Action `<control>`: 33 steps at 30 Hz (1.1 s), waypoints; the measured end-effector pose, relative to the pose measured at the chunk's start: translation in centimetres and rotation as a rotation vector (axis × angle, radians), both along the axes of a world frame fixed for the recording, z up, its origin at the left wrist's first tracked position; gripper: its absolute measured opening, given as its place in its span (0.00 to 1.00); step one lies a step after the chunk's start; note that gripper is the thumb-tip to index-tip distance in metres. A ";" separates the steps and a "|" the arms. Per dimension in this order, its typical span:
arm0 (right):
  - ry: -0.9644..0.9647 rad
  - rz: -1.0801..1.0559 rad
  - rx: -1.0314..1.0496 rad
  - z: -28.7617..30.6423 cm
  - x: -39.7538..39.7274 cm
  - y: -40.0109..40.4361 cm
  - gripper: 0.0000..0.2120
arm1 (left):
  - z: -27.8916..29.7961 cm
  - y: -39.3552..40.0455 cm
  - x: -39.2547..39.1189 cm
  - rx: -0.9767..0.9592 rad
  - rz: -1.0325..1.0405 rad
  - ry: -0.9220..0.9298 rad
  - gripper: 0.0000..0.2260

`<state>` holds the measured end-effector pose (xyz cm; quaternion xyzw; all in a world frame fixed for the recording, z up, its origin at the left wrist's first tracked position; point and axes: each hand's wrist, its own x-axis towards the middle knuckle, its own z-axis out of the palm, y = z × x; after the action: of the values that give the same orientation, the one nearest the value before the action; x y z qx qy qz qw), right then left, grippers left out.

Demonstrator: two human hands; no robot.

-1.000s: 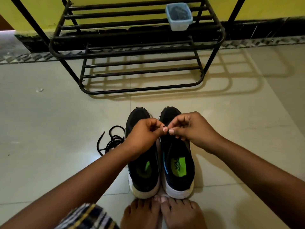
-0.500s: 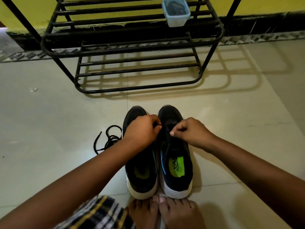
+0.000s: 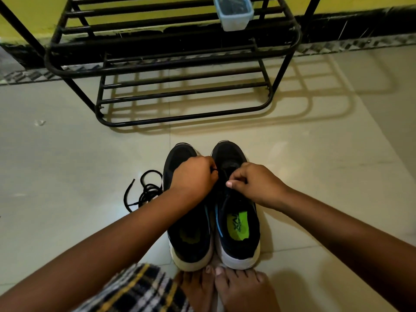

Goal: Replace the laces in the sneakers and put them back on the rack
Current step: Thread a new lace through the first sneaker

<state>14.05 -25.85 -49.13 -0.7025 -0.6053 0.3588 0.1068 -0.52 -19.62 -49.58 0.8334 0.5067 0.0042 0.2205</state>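
Note:
Two black sneakers with white soles stand side by side on the floor, toes toward the rack: the left sneaker (image 3: 188,239) and the right sneaker (image 3: 238,233) with a green insole. My left hand (image 3: 193,176) is closed on a black lace end beside the right sneaker's eyelets. My right hand (image 3: 254,183) pinches the black lace over that sneaker's tongue. A loose black lace (image 3: 146,190) lies coiled on the floor left of the sneakers. The black metal shoe rack (image 3: 180,61) stands beyond them.
A pale blue plastic container (image 3: 234,12) sits on the rack's upper shelf. My bare feet (image 3: 225,289) touch the sneakers' heels. A yellow wall with a dark skirting runs behind the rack. Pale floor tiles lie all around.
Both hands have come down from a raised pinch above the sneakers' toes and apart, onto the right sneaker's lace area. The view has tilted slightly toward the rack.

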 end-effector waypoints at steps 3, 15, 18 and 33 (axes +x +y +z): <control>-0.018 0.019 0.011 -0.1 -0.1 -0.1 0.11 | -0.1 -0.4 0.5 0.058 -0.013 0.060 0.10; -0.194 0.129 0.061 -0.4 -1.3 -0.5 0.13 | -0.1 -0.6 1.2 0.160 -0.165 0.189 0.11; -0.170 0.105 0.054 -0.6 -1.2 -0.6 0.13 | -0.4 -0.4 0.8 0.069 -0.075 0.063 0.09; -0.238 0.080 0.066 -0.5 -1.9 -1.4 0.14 | 0.6 0.8 1.0 -0.179 0.086 -0.020 0.07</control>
<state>12.15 -27.28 -49.63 -0.7115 -0.6528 0.2566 0.0428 0.47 -18.78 -48.97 0.7878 0.5381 -0.0233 0.2988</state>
